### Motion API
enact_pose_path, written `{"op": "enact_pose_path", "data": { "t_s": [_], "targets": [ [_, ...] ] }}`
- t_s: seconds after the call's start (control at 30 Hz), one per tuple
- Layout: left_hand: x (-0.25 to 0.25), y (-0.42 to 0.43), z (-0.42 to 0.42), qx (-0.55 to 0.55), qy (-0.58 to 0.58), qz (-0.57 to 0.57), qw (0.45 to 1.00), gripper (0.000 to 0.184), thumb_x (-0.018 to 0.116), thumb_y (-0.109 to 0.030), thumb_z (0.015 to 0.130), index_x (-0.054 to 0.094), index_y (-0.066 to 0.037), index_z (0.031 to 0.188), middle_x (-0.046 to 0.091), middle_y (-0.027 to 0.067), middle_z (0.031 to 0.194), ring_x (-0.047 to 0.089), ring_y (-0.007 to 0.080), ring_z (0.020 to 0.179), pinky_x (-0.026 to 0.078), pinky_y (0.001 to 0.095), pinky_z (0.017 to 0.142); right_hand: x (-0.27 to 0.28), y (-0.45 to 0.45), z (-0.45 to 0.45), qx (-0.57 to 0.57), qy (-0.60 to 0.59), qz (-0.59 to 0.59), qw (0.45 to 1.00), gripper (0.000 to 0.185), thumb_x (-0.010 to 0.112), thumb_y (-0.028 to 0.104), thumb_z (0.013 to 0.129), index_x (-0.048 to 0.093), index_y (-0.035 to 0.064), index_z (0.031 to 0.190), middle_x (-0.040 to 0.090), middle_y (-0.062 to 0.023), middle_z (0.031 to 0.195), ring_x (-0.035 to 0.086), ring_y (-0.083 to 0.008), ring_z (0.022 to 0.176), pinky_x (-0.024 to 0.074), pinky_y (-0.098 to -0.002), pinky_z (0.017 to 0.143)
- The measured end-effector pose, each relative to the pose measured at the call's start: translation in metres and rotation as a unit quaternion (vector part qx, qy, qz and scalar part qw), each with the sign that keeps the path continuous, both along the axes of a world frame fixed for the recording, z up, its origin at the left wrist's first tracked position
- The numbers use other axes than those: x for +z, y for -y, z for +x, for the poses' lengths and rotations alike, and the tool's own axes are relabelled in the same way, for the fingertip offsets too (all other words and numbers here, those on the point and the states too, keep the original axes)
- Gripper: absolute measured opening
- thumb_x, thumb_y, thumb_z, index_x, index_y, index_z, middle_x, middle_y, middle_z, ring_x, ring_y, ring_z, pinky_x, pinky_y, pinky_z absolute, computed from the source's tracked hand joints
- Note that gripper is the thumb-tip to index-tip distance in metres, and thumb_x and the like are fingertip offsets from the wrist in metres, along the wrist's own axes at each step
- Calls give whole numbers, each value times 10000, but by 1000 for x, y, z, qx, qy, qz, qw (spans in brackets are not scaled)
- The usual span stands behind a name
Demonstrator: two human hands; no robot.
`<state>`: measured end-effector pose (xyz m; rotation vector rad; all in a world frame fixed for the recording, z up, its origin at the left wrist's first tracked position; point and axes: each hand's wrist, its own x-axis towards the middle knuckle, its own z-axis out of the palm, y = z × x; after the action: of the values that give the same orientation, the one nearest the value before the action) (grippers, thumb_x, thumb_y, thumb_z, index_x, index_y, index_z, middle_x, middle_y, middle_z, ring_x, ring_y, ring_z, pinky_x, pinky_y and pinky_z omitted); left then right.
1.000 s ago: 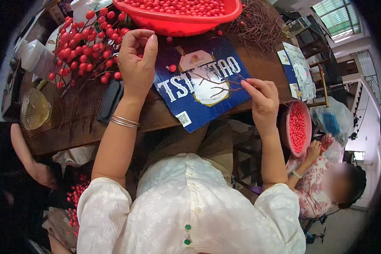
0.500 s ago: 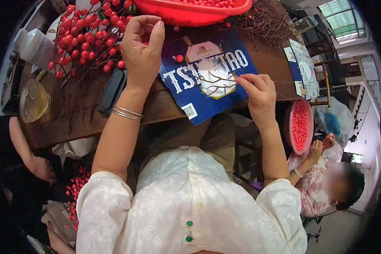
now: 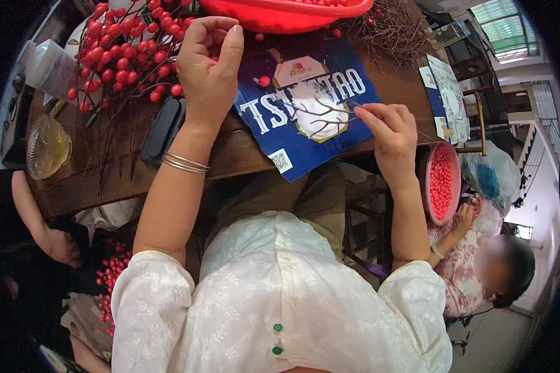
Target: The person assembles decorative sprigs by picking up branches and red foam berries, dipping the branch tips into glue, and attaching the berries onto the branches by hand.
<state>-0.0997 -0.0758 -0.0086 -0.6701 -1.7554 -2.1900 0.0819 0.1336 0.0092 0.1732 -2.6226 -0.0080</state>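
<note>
Right hand (image 3: 395,133) in close now, its grip pinched on a bare, branching twig (image 3: 320,118), thumb and forefinger at the stem. The forks fan out leftward from those fingertips, sitting over the white patch of the blue printed sheet (image 3: 298,165); whether any tip touches it, I can't tell.

Over to the left hand (image 3: 210,68), raised beside the sheet's left edge, fingers curled, thumb standing off, well apart from the twig. I can't tell whether that grip has anything inside.

A single red berry (image 3: 264,81) lies on the sheet, between the left hand and the forks. Above sits the red basin (image 3: 280,22) of berries, with a tangle of bare twigs (image 3: 392,34) to its right on the worktop (image 3: 230,146), and berry-laden stems (image 3: 127,62) just left of the left hand.
</note>
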Motion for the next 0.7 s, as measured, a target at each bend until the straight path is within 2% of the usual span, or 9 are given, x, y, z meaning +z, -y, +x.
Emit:
{"op": "enact_pose_path", "data": {
  "t_s": [0.13,0.27,0.3,0.43,0.6,0.7],
  "targets": [
    [-2,0,0,-6,-5,-3,1000,100,608,-77,851,595,-26,936,594,22,782,510,77,670,421,184,623,8,-4,4,-16,-21,0,1000,305,585,60,725,683,123,1007,633,2,1009,525,-178,813,418,-292,741],
    [-2,2,0,12,-3,-33,999,98,607,-81,855,597,-29,937,594,22,786,508,76,670,420,184,625,-2,-22,4,-46,-22,-183,982,341,573,-35,721,691,85,1017,635,-34,1012,537,-181,838,424,-270,753],
    [-1,1,0,11,-4,-31,999,98,607,-81,855,597,-29,937,594,22,786,508,76,670,420,184,625,-4,-23,5,-46,-23,-181,982,341,573,-35,721,691,85,1017,635,-34,1012,537,-181,838,424,-270,753],
    [-1,0,0,0,-9,-6,1000,94,603,-84,860,598,-28,935,591,21,784,506,74,672,419,185,627,-15,-22,4,-49,-19,-297,953,382,546,-105,709,696,63,1017,635,-53,1011,544,-179,859,427,-253,757],
    [0,1,1,-9,7,-7,1000,88,599,-83,864,599,-27,932,586,18,780,500,73,672,415,184,625,-25,-21,1,-56,-29,-318,946,307,534,-113,787,695,26,1008,619,-79,1050,566,-159,892,436,-225,774],
    [1,2,2,-3,6,-13,1000,88,600,-83,864,598,-27,931,583,17,777,497,72,671,412,182,623,-32,-19,-2,-48,-55,-300,951,343,539,-115,750,702,51,1003,628,-68,1033,556,-167,872,434,-240,754]
  ]
}}
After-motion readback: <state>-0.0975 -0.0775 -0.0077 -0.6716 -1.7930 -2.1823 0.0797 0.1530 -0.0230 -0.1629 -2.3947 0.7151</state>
